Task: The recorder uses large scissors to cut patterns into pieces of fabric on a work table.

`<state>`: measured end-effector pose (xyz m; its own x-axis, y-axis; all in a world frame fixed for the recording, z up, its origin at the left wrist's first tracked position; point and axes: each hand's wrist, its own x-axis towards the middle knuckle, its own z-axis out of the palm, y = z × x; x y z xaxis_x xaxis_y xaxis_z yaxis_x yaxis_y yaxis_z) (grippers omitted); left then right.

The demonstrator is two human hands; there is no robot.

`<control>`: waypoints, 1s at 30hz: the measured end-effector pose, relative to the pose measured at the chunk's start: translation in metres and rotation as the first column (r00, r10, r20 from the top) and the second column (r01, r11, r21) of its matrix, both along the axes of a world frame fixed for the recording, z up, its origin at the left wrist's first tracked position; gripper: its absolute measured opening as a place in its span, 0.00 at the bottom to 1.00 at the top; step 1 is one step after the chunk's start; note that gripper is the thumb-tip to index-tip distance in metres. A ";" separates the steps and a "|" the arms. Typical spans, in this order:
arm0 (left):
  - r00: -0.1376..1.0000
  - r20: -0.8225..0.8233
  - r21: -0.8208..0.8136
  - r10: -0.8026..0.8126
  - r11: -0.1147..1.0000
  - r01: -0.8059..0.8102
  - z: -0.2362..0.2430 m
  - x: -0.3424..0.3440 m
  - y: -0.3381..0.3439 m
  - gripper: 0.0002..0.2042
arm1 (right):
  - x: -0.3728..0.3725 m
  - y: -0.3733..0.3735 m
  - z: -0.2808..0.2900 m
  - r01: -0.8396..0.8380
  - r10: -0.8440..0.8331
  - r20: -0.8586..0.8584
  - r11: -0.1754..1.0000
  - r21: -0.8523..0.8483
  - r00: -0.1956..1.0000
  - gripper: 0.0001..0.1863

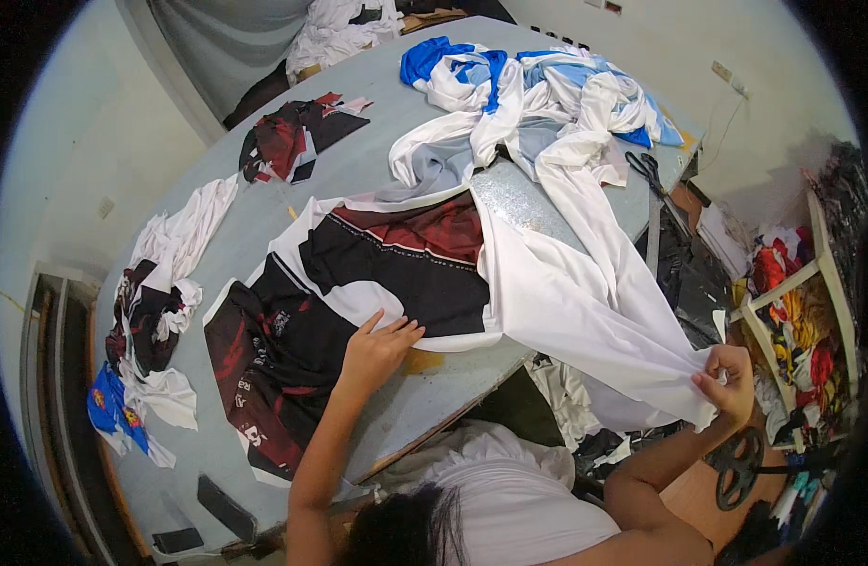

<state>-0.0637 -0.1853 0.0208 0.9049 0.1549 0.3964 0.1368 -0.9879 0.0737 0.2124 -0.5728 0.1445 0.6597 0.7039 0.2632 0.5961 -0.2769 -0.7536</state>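
A printed fabric sheet with black and dark red garment panels (pixel 405 297) and wide white margins lies across the table in front of me. My left hand (pixel 381 351) rests on it with the fingers stretched out, at the lower edge of the black panel. Off to the right, my right hand (pixel 728 385) pinches the end of the white fabric (pixel 585 316), which is pulled out past the table's edge in long folds. More black and dark red cloth (pixel 273 368) lies bunched left of my left hand.
Blue and white fabric (pixel 547 94) is heaped at the far right, near black-handled scissors (pixel 649 174). Cut scraps (pixel 297 137) and other cloth (pixel 156 311) lie along the left side. A phone (pixel 226 507) sits at the table's near left. A shelf with coloured cloth (pixel 792 321) stands right.
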 end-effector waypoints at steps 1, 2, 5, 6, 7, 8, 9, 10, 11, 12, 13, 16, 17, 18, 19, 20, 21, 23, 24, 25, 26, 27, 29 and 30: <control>0.999 -0.028 0.003 0.015 1.000 -0.015 0.000 0.000 0.000 0.16 | 0.001 0.001 0.000 0.001 -0.001 0.000 1.000 0.001 1.000 0.17; 1.000 -0.007 0.006 0.007 1.000 -0.007 0.000 0.000 0.000 0.16 | 0.002 0.002 0.000 -0.042 0.040 -0.046 0.998 -0.049 0.998 0.17; 0.999 -0.015 -0.036 0.028 0.999 -0.029 0.000 -0.002 0.000 0.16 | 0.004 0.002 -0.003 -0.093 0.081 -0.112 0.991 -0.101 0.990 0.17; 0.999 -0.019 -0.043 0.033 0.999 -0.033 0.000 -0.002 0.000 0.16 | 0.004 0.002 -0.003 -0.131 0.121 -0.121 0.988 -0.080 0.985 0.17; 0.998 -0.045 -0.049 0.039 0.998 -0.041 0.000 -0.003 0.000 0.15 | 0.004 0.002 -0.004 -0.102 0.087 -0.133 0.989 -0.104 0.987 0.17; 0.999 -0.022 -0.049 0.039 0.998 -0.040 0.001 -0.004 -0.001 0.15 | 0.004 0.003 -0.004 -0.111 0.098 -0.130 0.989 -0.101 0.987 0.17; 0.999 -0.027 -0.056 0.040 0.998 -0.041 0.001 -0.004 -0.001 0.15 | 0.003 0.004 -0.004 -0.121 0.108 -0.128 0.988 -0.099 0.986 0.17; 0.998 -0.040 -0.062 0.041 0.997 -0.044 0.001 -0.005 -0.002 0.16 | 0.003 0.005 -0.003 -0.120 0.107 -0.127 0.988 -0.099 0.986 0.17; 0.999 -0.032 -0.063 0.039 0.997 -0.041 0.001 -0.005 -0.002 0.16 | 0.002 0.006 -0.002 -0.136 0.120 -0.149 0.986 -0.098 0.981 0.17; 0.998 -0.040 -0.069 0.046 0.996 -0.049 0.001 -0.005 -0.002 0.15 | 0.002 0.008 -0.002 -0.176 0.164 -0.160 0.982 -0.063 0.973 0.17; 0.996 -0.067 -0.071 0.053 0.996 -0.057 0.002 -0.004 -0.002 0.15 | 0.002 0.009 -0.001 -0.151 0.134 -0.170 0.984 -0.096 0.976 0.17; 0.996 -0.068 -0.093 0.050 0.994 -0.056 0.002 -0.004 -0.002 0.15 | 0.004 0.007 -0.002 -0.164 0.144 -0.184 0.982 -0.097 0.972 0.17; 0.997 -0.052 -0.103 0.059 0.993 -0.064 0.002 -0.005 -0.003 0.15 | 0.006 0.005 -0.004 -0.196 0.177 -0.163 0.975 -0.106 0.971 0.17; 0.996 -0.060 -0.111 0.062 0.991 -0.068 0.001 -0.005 -0.003 0.15 | 0.008 0.003 -0.006 -0.222 0.205 -0.126 0.965 -0.137 0.970 0.17; 0.996 -0.069 -0.119 0.064 0.990 -0.072 0.001 -0.006 -0.004 0.15 | 0.012 0.002 -0.008 -0.228 0.212 -0.140 0.967 -0.113 0.967 0.17; 0.996 -0.067 -0.117 0.064 0.991 -0.072 0.001 -0.006 -0.004 0.15 | 0.017 0.004 -0.008 -0.275 0.252 -0.152 0.950 -0.149 0.956 0.16; 0.997 -0.052 -0.135 0.058 0.989 -0.064 0.003 -0.004 -0.001 0.15 | 0.021 0.009 -0.007 -0.343 0.317 -0.154 0.918 -0.199 0.936 0.16; 0.998 -0.039 -0.151 0.052 0.987 -0.057 0.013 0.000 0.007 0.14 | 0.047 0.037 0.007 -0.546 0.521 -0.166 0.785 -0.291 0.837 0.14; 0.971 -0.235 -0.182 0.054 0.978 -0.099 0.023 0.005 0.019 0.14 | 0.062 0.058 0.019 -0.530 0.526 -0.130 0.747 -0.402 0.840 0.15; 0.913 -0.407 -0.216 0.037 0.967 -0.135 0.035 0.012 0.032 0.13 | 0.081 0.088 0.035 -0.512 0.582 0.041 0.745 -0.427 0.812 0.13; 0.950 -0.275 -0.143 0.149 0.971 -0.194 0.049 0.025 0.046 0.12 | 0.080 0.102 0.041 0.130 0.015 0.413 0.938 -0.320 0.910 0.12; 0.947 -0.147 -0.131 0.284 0.944 -0.304 0.065 0.036 0.059 0.12 | 0.103 0.136 0.067 0.274 -0.231 0.203 0.936 -0.220 0.952 0.17; 0.901 0.162 0.029 0.402 0.911 -0.411 0.098 0.047 0.071 0.26 | 0.110 0.156 0.104 0.223 -0.480 0.468 0.835 0.503 0.742 0.24; 0.863 0.340 -0.028 0.373 0.921 -0.387 0.112 0.046 0.070 0.30 | 0.108 0.158 0.121 0.088 -0.603 0.554 0.718 0.691 0.574 0.26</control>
